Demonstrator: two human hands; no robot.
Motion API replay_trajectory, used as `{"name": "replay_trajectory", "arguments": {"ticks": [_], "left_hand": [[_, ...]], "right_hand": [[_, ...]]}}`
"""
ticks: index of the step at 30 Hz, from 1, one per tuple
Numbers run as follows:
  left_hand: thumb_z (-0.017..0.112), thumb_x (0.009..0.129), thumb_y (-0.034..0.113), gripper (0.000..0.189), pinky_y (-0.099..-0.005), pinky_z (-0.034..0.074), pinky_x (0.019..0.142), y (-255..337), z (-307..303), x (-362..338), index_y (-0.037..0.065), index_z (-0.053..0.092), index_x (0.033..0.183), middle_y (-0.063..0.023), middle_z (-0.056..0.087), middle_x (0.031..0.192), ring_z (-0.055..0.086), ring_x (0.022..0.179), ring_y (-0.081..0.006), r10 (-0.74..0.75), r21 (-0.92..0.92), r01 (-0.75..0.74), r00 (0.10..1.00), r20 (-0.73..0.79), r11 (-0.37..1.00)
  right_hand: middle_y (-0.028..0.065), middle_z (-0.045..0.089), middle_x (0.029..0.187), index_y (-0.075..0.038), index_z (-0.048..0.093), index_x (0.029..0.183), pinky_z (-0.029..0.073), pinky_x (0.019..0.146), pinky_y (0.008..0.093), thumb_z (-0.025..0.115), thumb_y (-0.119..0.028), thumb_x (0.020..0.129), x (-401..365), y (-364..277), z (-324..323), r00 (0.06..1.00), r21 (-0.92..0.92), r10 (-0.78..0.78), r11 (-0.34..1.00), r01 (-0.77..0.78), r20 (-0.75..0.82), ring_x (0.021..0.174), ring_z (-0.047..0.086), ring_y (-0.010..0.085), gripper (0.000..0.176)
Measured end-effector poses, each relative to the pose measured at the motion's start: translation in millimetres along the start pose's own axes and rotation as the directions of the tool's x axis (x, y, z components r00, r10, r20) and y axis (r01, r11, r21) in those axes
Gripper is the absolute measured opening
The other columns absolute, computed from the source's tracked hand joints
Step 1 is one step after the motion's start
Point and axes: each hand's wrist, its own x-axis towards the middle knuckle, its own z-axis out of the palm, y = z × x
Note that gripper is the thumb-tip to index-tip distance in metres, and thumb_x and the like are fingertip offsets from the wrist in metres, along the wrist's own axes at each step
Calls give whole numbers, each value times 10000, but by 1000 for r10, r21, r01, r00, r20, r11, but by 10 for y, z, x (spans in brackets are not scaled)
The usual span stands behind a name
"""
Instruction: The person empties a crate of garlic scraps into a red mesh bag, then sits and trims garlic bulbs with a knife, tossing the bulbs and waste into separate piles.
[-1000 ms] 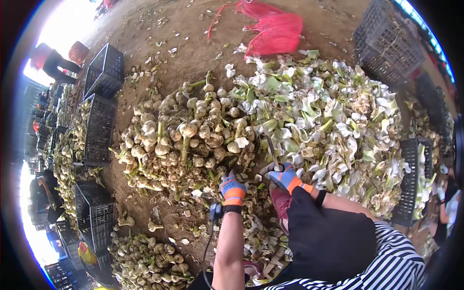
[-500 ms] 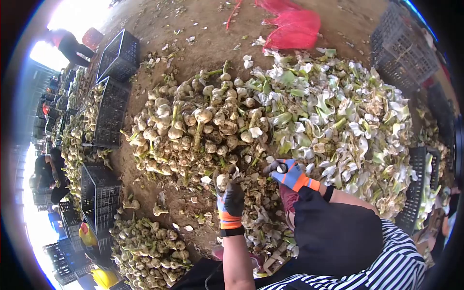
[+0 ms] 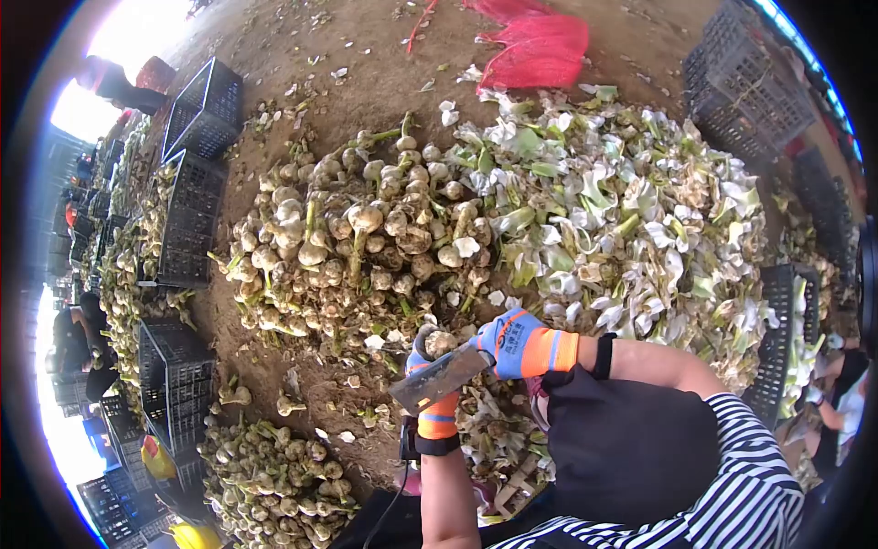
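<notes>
My left hand [image 3: 420, 359], in a blue and orange work glove, is closed around a garlic bulb [image 3: 440, 343] whose root end faces up. In my right hand [image 3: 517, 342], gloved the same way, is a knife [image 3: 443, 379] with a broad, dark, stained blade. That blade slants across the front of my left hand, just below the bulb, and hides part of the fingers. Beyond both hands lies a heap of garlic bulbs [image 3: 364, 220], many with stems. To its right spreads a large pile of peeled-off garlic skins and leaves [image 3: 631, 229].
A second garlic heap [image 3: 274, 476] lies at lower left. Black plastic crates [image 3: 189, 215] line the left side; more crates [image 3: 745, 82] stand at the far right. Red netting [image 3: 535, 50] lies on the dirt floor ahead. Another person's gloved hand [image 3: 814, 395] shows at right.
My right hand has turned over and moved left, bringing the knife blade across in front of my left hand. The left hand still holds the bulb. The view has shifted slightly.
</notes>
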Motion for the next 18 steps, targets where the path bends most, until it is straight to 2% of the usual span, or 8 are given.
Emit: {"name": "replay_trajectory", "arguments": {"ticks": [7,9,10,11,14,15,17,18], "left_hand": [[696,688,114,441,-269,487,699,-265,-195,44,-5,527,1078,-81,621,914,581,754,-126,67,455,-67,998,18,888],[736,630,117,450,-265,486,685,170,-27,-78,-16,558,1022,-70,628,874,579,739,-113,43,526,-60,998,45,848],[738,586,78,420,-263,489,662,231,19,-138,-5,585,968,-55,628,826,575,715,-109,-9,354,28,998,-56,935],[742,610,34,415,-253,493,665,408,65,-199,18,576,991,-52,620,836,572,716,-107,142,449,-112,989,-32,886],[737,625,-65,434,-254,478,745,88,-112,37,26,554,1008,-66,601,940,556,835,-111,105,152,-98,994,-39,984],[683,699,-23,338,-282,481,777,66,-165,9,42,553,1004,-73,604,948,571,844,-132,-20,-115,11,997,-70,993],[589,778,62,175,-320,481,813,-149,-283,-11,63,581,953,-65,615,941,591,852,-185,-85,-552,54,996,-30,832],[536,816,111,124,-339,480,831,-139,-281,-60,75,600,916,-61,620,941,599,864,-216,-98,-734,65,995,-2,676]], "right_hand": [[153,622,782,-87,613,866,486,621,397,574,-221,650,134,121,287,999,14,12,1000,-12,-40,738,625,291,258],[159,624,728,-94,629,774,488,609,407,571,-222,644,261,400,495,980,21,135,991,-134,-148,692,622,312,191],[160,615,679,-92,623,693,484,591,419,549,-226,662,277,711,580,885,263,351,925,-275,-307,649,611,334,156],[158,616,683,-81,621,707,481,579,402,546,-253,685,197,772,465,811,409,503,835,-368,-298,646,607,332,188],[116,626,662,-86,644,752,478,570,334,634,-307,678,204,685,537,819,766,526,617,-183,-228,613,621,209,233],[89,640,672,-83,658,787,484,580,306,656,-274,682,205,638,676,830,727,492,667,-165,-262,618,618,163,218],[79,650,689,-82,665,812,490,595,294,658,-234,695,240,411,740,879,792,235,569,222,-415,623,618,155,192],[80,652,695,-84,664,811,491,601,295,647,-209,705,231,336,746,895,789,194,569,231,-402,624,617,150,165]]}}
